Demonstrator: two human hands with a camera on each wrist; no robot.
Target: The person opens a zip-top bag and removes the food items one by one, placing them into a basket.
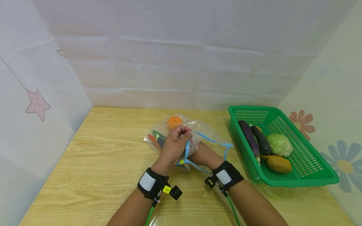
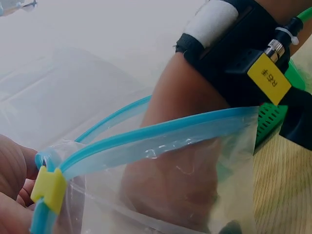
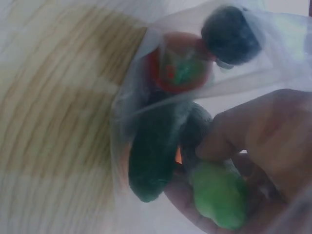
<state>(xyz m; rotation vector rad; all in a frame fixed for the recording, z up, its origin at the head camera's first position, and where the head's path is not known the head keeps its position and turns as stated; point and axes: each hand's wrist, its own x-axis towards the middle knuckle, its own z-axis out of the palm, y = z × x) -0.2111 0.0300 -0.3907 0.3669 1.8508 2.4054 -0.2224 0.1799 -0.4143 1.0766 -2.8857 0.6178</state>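
A clear zip bag (image 1: 207,127) with a blue zip edge lies on the table, its mouth towards me. My left hand (image 1: 176,142) pinches the left end of that edge, beside the yellow slider (image 2: 48,189). Through the mouth reaches my right hand (image 3: 273,141), inside the bag up to the wrist and mostly hidden in the head view. In the right wrist view its thumb and fingers curl round a lumpy light-green vegetable (image 3: 219,195). About it in the bag are a cucumber (image 3: 153,156), a red tomato-like thing (image 3: 178,63), a dark round thing (image 3: 233,35) and a mandarin (image 1: 174,121).
To the right stands a green plastic basket (image 1: 297,182) with eggplants (image 1: 249,136), a cabbage (image 1: 279,145) and a brownish-yellow oval thing (image 1: 278,164). Printed cloth walls enclose the wooden table (image 1: 101,163) at the back and sides.
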